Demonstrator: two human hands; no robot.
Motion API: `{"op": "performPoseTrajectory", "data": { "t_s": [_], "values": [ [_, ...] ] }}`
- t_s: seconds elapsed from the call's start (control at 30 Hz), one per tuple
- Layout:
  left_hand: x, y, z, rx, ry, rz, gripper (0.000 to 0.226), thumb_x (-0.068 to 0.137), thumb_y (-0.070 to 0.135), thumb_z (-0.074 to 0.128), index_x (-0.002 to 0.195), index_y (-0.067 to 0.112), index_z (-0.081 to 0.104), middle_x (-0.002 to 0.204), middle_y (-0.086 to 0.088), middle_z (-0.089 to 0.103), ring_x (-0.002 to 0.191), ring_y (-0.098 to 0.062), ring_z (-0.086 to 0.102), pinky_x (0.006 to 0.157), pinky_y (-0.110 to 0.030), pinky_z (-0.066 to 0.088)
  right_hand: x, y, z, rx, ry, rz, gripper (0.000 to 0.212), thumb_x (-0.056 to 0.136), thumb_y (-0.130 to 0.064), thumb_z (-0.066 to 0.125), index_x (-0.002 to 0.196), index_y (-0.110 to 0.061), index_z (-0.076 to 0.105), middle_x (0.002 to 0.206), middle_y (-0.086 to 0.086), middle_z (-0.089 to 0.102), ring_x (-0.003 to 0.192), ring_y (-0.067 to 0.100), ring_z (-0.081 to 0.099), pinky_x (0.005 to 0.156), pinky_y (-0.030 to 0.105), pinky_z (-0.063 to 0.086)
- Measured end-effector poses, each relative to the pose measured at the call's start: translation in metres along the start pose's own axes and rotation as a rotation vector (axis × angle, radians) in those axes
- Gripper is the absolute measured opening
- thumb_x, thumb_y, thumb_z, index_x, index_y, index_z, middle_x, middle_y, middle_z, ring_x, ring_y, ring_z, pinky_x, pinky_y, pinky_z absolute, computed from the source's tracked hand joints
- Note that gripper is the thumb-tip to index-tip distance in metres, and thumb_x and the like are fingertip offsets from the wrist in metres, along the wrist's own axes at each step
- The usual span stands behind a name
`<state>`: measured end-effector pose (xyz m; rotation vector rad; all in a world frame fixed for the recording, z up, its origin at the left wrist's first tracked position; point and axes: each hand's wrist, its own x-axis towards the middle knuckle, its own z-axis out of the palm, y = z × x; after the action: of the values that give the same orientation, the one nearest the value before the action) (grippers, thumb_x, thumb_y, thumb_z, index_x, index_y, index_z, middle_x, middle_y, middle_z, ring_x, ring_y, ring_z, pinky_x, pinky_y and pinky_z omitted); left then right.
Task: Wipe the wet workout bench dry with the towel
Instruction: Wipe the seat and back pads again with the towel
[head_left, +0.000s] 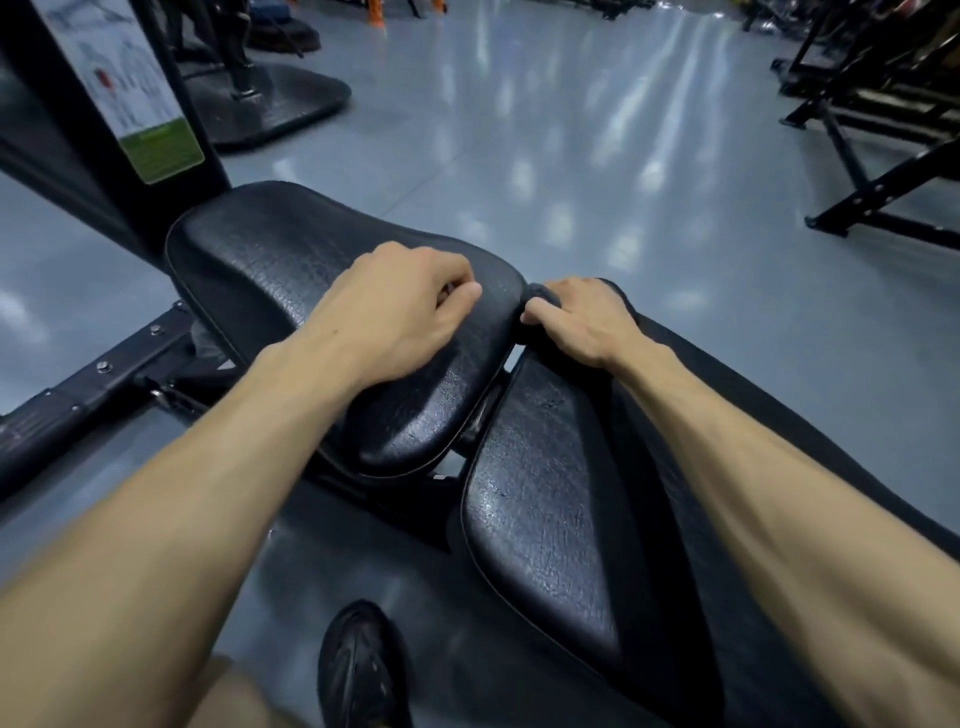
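Slippage, seen from the head view, looked the likeliest fault. Right hand (582, 322) kept its grip curled over a bunched end of the dark towel (540, 297), pressed at the seam where seat pad (280, 270) met back pad (545, 519) of the worktop. Could have lost the wad into the gap (511, 358) between pads, or snagged it on the hinge hardware there. Trailed the rest of the cloth along the far edge under the forearm, so might have dragged it off onto the floor (571, 156). Might also have missed the sheen on the cracked vinyl, dark on dark.

Left hand (395, 306) rested on the seat pad, fingers curled, thumb against forefinger; could not tell whether pinching anything.

Around: shoe (358, 670) beside the frame below, machine upright with placard (130, 88) close behind the seat, black rack (883, 130) well apart to the right. Crowded only by the upright.
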<state>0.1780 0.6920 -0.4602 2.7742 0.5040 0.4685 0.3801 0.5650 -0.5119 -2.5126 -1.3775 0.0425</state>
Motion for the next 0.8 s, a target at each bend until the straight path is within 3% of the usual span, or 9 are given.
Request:
{"op": "performPoseTrajectory", "data": {
  "t_s": [0.1, 0.17, 0.27, 0.4, 0.6, 0.8],
  "values": [
    [0.004, -0.010, 0.000, 0.016, -0.003, 0.003, 0.028, 0.096, 0.051, 0.043, 0.096, 0.033, 0.064, 0.082, 0.001, 0.066, 0.086, -0.035, 0.062, 0.079, -0.045, 0.054, -0.009, -0.010, 0.000, 0.100, 0.028, -0.062, 0.040, 0.078, -0.046, 0.048, 0.055, -0.015, 0.039, 0.060, 0.010, 0.050, 0.064, 0.025, 0.047, 0.055, 0.032, 0.029],
    [0.008, -0.013, 0.002, 0.026, -0.022, 0.012, 0.028, 0.096, 0.052, 0.043, 0.096, 0.033, 0.064, 0.085, -0.001, 0.067, 0.089, -0.036, 0.063, 0.081, -0.046, 0.054, -0.016, -0.014, 0.000, 0.145, 0.055, -0.109, 0.038, 0.078, -0.043, 0.050, 0.053, -0.020, 0.033, 0.060, 0.010, 0.049, 0.063, 0.023, 0.045, 0.057, 0.036, 0.025],
    [0.015, -0.017, 0.007, 0.053, -0.055, 0.039, 0.032, 0.093, 0.054, 0.037, 0.096, 0.034, 0.062, 0.096, -0.001, 0.071, 0.097, -0.036, 0.063, 0.085, -0.048, 0.053, -0.026, -0.020, 0.006, 0.147, 0.087, -0.180, 0.033, 0.077, -0.045, 0.049, 0.054, -0.028, 0.032, 0.062, 0.005, 0.051, 0.068, 0.023, 0.048, 0.063, 0.035, 0.024],
    [0.016, -0.018, 0.010, 0.091, -0.072, 0.069, 0.034, 0.093, 0.054, 0.035, 0.098, 0.032, 0.061, 0.104, 0.001, 0.070, 0.102, -0.036, 0.062, 0.085, -0.048, 0.053, -0.043, -0.027, 0.011, 0.155, 0.136, -0.279, 0.031, 0.079, -0.038, 0.052, 0.058, -0.023, 0.035, 0.059, -0.004, 0.047, 0.069, 0.023, 0.048, 0.067, 0.037, 0.032],
    [0.004, -0.018, 0.005, 0.070, -0.116, 0.086, 0.045, 0.088, 0.054, 0.031, 0.099, 0.027, 0.064, 0.102, 0.002, 0.070, 0.102, -0.033, 0.062, 0.086, -0.048, 0.053, -0.063, -0.042, 0.012, 0.130, 0.141, -0.356, 0.031, 0.080, -0.033, 0.051, 0.060, -0.009, 0.046, 0.062, -0.001, 0.053, 0.071, 0.024, 0.049, 0.073, 0.038, 0.038],
    [-0.016, -0.009, -0.005, 0.054, -0.150, 0.031, 0.038, 0.091, 0.052, 0.035, 0.099, 0.030, 0.065, 0.097, 0.003, 0.071, 0.100, -0.032, 0.063, 0.086, -0.047, 0.053, -0.092, -0.067, 0.016, 0.136, 0.163, -0.415, 0.029, 0.080, -0.030, 0.050, 0.057, -0.016, 0.039, 0.061, -0.003, 0.050, 0.067, 0.023, 0.044, 0.071, 0.040, 0.039]
  ]
}}
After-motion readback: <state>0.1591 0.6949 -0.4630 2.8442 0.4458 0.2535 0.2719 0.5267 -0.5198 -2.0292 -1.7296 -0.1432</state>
